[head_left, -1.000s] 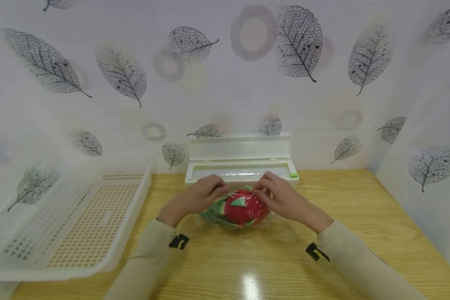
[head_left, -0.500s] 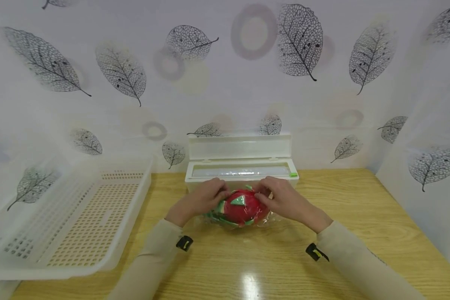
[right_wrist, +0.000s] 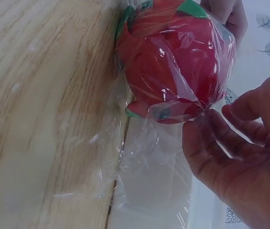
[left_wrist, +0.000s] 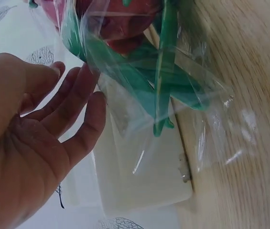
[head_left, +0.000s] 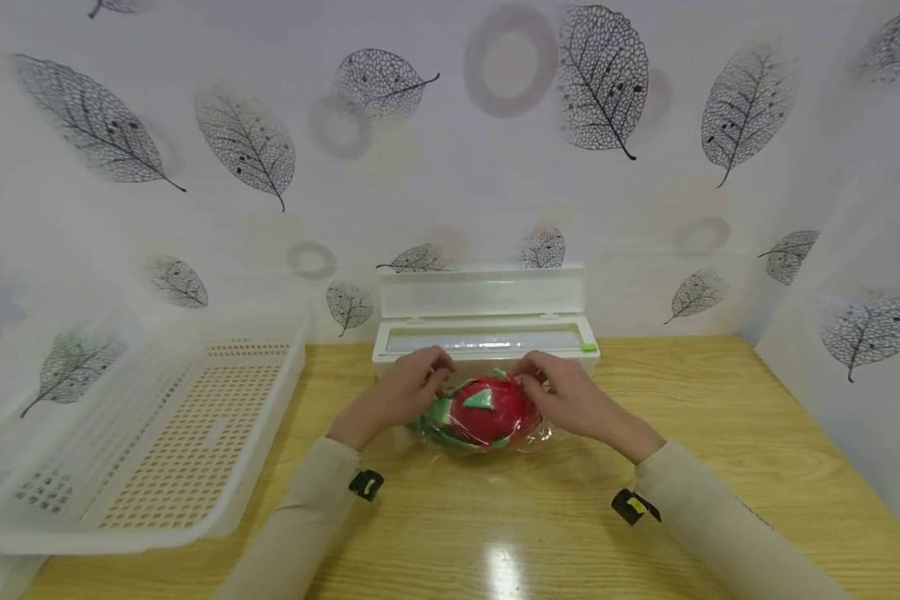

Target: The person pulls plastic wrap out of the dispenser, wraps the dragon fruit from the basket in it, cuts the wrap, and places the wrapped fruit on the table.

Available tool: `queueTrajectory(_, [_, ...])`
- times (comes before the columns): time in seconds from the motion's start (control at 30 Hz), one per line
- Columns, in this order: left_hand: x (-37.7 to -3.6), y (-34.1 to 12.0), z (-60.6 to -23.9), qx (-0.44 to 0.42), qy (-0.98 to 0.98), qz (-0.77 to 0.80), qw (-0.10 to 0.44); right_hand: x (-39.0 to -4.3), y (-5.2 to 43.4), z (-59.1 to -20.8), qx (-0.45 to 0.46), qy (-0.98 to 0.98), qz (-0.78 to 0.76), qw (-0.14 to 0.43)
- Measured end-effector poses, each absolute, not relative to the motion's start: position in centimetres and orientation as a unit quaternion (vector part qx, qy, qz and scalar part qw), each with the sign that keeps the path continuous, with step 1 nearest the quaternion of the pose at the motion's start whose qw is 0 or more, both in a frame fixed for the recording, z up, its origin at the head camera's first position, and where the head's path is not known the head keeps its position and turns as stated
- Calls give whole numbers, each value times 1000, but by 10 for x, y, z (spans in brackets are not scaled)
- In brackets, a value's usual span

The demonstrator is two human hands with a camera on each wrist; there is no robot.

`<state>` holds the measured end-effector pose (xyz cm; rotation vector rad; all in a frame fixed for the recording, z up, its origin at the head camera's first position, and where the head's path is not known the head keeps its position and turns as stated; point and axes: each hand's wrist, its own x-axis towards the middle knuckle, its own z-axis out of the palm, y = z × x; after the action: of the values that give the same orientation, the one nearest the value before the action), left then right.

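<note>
A red dragon fruit [head_left: 491, 412] with green scales lies on the table, loosely covered in clear cling film [right_wrist: 120, 191]. At its left end is my left hand [head_left: 405, 392]; in the left wrist view its curved fingers [left_wrist: 89, 119] touch or nearly touch the film beside the green tips. My right hand [head_left: 570, 396] is at the other end, with fingertips [right_wrist: 192, 133] against the film where it gathers to a point. That hand's thumb stands off the fruit. Behind the fruit stands a white cling film box [head_left: 487, 325], lid up, roll inside.
To the left, a white perforated plastic basket [head_left: 228, 475] stands at the table's edge. The wooden table [head_left: 570, 533] reaches back to a leaf-patterned sheet [head_left: 450, 167], which also closes off both sides. A green slider [head_left: 588, 347] sits at the box's right end.
My left hand moved right to the fruit, then drew back a little, its fingers loosening from the film. The right hand shifted slightly at the fruit's right end. The fruit stayed in place.
</note>
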<state>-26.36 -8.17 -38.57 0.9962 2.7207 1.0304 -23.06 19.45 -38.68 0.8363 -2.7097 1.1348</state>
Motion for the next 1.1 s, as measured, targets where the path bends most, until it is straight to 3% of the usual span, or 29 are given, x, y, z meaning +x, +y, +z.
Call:
queueTrajectory(0.13, [-267, -87, -388, 326, 878, 349, 6, -232, 196, -388, 241, -887, 393, 20])
queueTrajectory(0.5, [-252, -121, -366, 302, 881, 356, -69, -229, 214, -391, 191, -889, 413, 50])
queueTrajectory(0.77, [-225, -130, -371, 337, 891, 305, -22, -212, 232, -394, 209, -891, 394, 84])
queueTrajectory(1.1, [-226, -121, -391, 345, 890, 295, 27, -209, 230, -404, 288, -881, 375, 26])
